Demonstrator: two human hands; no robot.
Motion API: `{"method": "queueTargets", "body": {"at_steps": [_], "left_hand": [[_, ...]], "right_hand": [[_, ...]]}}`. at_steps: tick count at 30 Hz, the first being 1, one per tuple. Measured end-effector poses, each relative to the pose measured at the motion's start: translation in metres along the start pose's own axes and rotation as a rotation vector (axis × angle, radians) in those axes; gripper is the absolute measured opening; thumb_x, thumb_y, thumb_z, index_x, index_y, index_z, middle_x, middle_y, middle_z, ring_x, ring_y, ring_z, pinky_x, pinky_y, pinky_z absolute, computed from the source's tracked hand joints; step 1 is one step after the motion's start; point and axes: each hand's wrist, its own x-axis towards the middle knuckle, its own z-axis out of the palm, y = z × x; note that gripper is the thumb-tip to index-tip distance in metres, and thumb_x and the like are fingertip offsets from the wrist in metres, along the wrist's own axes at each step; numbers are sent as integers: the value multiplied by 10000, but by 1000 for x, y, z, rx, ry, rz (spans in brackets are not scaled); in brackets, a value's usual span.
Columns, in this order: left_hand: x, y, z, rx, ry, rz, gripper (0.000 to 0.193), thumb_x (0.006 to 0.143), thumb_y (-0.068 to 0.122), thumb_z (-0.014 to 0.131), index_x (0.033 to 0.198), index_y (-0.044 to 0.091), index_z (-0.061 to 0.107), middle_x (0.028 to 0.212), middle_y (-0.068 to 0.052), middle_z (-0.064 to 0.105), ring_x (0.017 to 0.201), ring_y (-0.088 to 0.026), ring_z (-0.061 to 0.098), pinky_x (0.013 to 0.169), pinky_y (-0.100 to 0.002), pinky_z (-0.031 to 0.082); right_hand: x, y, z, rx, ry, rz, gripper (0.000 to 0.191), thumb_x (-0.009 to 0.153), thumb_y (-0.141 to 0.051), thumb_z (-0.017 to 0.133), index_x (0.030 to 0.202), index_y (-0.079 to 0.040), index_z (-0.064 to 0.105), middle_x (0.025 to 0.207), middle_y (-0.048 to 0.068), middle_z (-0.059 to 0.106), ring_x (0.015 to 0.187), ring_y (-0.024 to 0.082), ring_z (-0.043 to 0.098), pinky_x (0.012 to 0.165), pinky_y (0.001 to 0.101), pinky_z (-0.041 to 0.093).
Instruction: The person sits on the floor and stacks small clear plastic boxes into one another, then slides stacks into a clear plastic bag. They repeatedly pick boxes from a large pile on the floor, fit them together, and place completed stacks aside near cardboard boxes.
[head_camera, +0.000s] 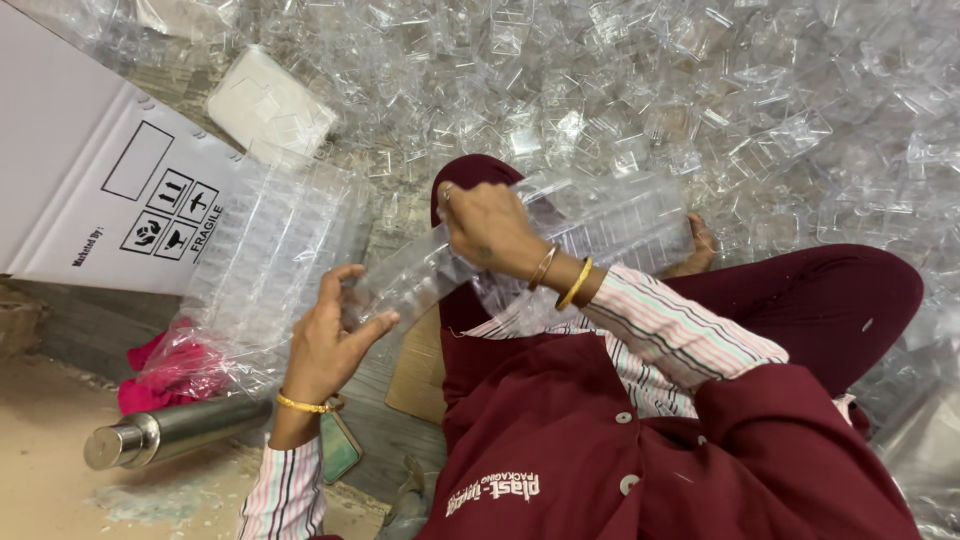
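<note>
My left hand (330, 340) grips the near end of a long stack of clear plastic trays (420, 275), fingers curled around its edge. My right hand (490, 225), with bangles on the wrist, presses on the upper part of the same stack, which lies across my lap and reaches toward my foot (700, 245). A bag of stacked clear trays (265, 260) rests just left of my left hand.
A large heap of loose clear plastic pieces (700, 90) covers the floor ahead. A white cardboard box (90, 170) stands at left, a white block (270, 105) beyond it. A steel bottle (170, 432), pink cloth (165, 365), a phone (340, 445) and brown cardboard (420, 370) lie near me.
</note>
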Motion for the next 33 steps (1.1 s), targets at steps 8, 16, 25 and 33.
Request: {"method": "queueTargets", "body": {"at_steps": [8,16,25,33], "left_hand": [[4,23,18,-704,-147,-297,771,788,311,835,1390,67,419,998,-147,709,632,-194,641,496,-299,453],[4,48,53,-37,217,182,929,748,245,866,1480,116,309,1121,-164,682,957,-306,724,750,-399,526],[56,-17,99,-723,-20,137,581,982,65,624,1519,53,402,1436,-84,492,1208,-185,531,1036,-353,483],[37,-3,103,-1371,-483,346,932,931,212,668,1623,138,49,1638,-95,245,1512,-256,300,1172,-429,391]], "right_hand": [[-20,-48,-2,89,-36,-68,104,955,-181,558,972,-87,600,597,105,601,521,311,592,487,491,453],[-32,-84,4,145,-5,-210,256,870,-147,613,1095,-25,593,671,170,627,627,387,630,537,517,476],[-38,-78,-4,353,112,-247,250,879,-95,611,1107,4,584,712,170,618,662,365,639,581,491,489],[-15,-68,-22,573,100,28,100,989,-157,607,994,-57,608,653,104,703,562,241,732,497,351,533]]}}
